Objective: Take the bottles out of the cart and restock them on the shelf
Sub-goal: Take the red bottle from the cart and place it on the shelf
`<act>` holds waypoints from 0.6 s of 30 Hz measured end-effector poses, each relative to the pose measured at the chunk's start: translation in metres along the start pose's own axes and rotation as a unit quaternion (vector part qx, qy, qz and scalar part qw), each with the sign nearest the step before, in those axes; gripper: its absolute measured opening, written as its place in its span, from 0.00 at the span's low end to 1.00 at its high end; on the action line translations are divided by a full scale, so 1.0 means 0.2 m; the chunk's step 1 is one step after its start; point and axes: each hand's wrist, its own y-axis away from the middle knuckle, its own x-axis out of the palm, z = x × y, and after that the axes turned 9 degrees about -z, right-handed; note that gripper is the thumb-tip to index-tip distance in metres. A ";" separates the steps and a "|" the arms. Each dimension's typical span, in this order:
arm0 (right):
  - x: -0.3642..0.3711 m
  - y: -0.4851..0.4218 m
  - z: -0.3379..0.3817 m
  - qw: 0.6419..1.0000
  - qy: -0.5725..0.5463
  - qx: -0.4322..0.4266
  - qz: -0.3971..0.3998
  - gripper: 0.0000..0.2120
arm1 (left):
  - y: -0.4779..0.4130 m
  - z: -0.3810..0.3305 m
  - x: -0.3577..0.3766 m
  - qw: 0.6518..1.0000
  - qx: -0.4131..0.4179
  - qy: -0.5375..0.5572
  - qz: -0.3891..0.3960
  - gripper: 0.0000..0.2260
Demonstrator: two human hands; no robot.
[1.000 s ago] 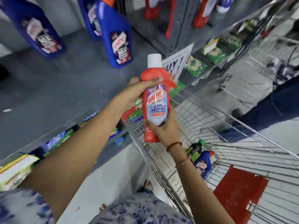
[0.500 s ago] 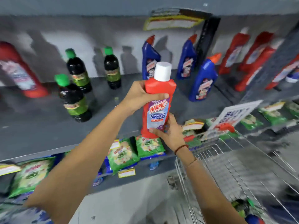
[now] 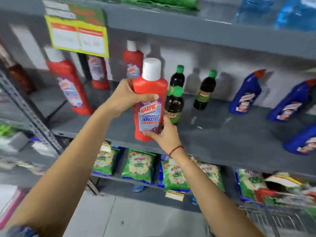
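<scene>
Red Harpic bottle (image 3: 150, 101) upright between both gripping hands, left (image 3: 127, 97) at shoulder, right (image 3: 165, 134) apparently cupping base.

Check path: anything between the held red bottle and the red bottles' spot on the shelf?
Nothing visible. The red bottle is held by both hands, left and right, at the shelf front. Bare shelf lies left toward the red group; dark bottles stand right.

Below the hands hang green detergent packets (image 3: 138, 165) in a row (their print is blurred). A yellow price sign (image 3: 77, 37) sits up and left of the hands; blue water bottles (image 3: 280, 11) stand far upper right.
</scene>
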 end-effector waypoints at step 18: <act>0.56 -0.41 0.09 0.999 0.036 0.014 0.038 0.33 | -0.36 0.27 -0.47 0.999 -0.035 -0.015 -0.017 0.16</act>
